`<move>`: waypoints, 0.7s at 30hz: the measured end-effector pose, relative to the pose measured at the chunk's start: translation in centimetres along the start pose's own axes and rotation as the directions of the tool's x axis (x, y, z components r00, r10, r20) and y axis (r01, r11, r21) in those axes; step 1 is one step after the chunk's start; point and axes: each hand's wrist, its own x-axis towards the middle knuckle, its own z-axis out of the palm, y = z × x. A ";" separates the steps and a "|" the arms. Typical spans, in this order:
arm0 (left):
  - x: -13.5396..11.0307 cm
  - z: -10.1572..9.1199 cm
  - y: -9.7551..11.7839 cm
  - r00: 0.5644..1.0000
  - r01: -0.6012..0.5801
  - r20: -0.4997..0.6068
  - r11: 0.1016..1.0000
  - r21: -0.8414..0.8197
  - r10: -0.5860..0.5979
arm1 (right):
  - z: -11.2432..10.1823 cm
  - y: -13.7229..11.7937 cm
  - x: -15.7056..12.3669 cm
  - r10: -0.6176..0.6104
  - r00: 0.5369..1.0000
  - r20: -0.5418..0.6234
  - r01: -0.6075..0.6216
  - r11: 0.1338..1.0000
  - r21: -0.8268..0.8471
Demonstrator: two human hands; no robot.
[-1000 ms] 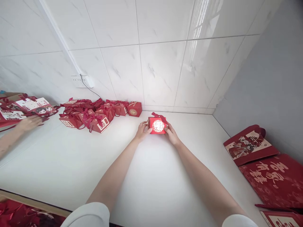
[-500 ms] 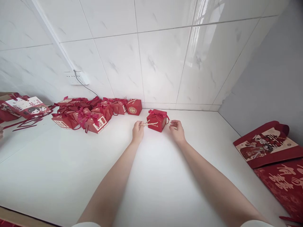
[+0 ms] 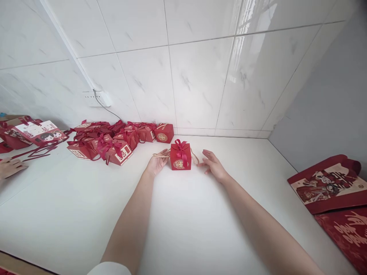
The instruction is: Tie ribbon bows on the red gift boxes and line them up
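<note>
A small red gift box [image 3: 176, 154] stands upright on the white table in front of me, a dark-pink ribbon bow [image 3: 181, 148] on top and a round gold emblem on its front. Twisted beige cord handles stick out on both sides. At the box's left, my left hand [image 3: 157, 164] is open, palm turned toward the box, with the left cord [image 3: 161, 155] lying across its fingers. My right hand [image 3: 214, 167] is open on the other side, its fingers spread beside the right cord [image 3: 195, 157]; whether they touch it I cannot tell.
Several red gift boxes [image 3: 118, 151] with bows cluster along the tiled wall on the left. Farther left are paper bags [image 3: 48, 131], loose ribbons and another person's hand [image 3: 11, 168]. Red printed bags [image 3: 329, 183] lean at the right. A cable runs from the wall socket [image 3: 96, 98].
The box has been turned so its emblem side faces me, and sits nearer. My left hand has moved left and opened from its hold on the cord. Another person's hand has come further in.
</note>
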 end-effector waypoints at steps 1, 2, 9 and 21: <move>-0.1 0.0 0.1 1.000 0.025 0.016 1.000 -0.003 -0.025 | 0.2 -0.3 0.3 0.033 0.999 0.025 -0.031 0.998 -0.055; -0.2 0.0 0.2 0.998 0.058 0.030 0.998 -0.002 -0.058 | 0.5 -0.5 0.7 0.071 0.996 0.049 -0.065 0.993 -0.102; -0.9 0.3 1.1 0.977 0.139 0.177 0.984 -0.112 -0.118 | 1.1 -0.7 3.5 0.114 0.989 0.099 -0.093 0.976 -0.199; -2.3 -0.2 5.5 0.981 -0.093 0.145 0.969 -0.230 0.129 | -4.3 -10.4 -2.1 -0.006 0.988 0.156 0.003 1.000 0.023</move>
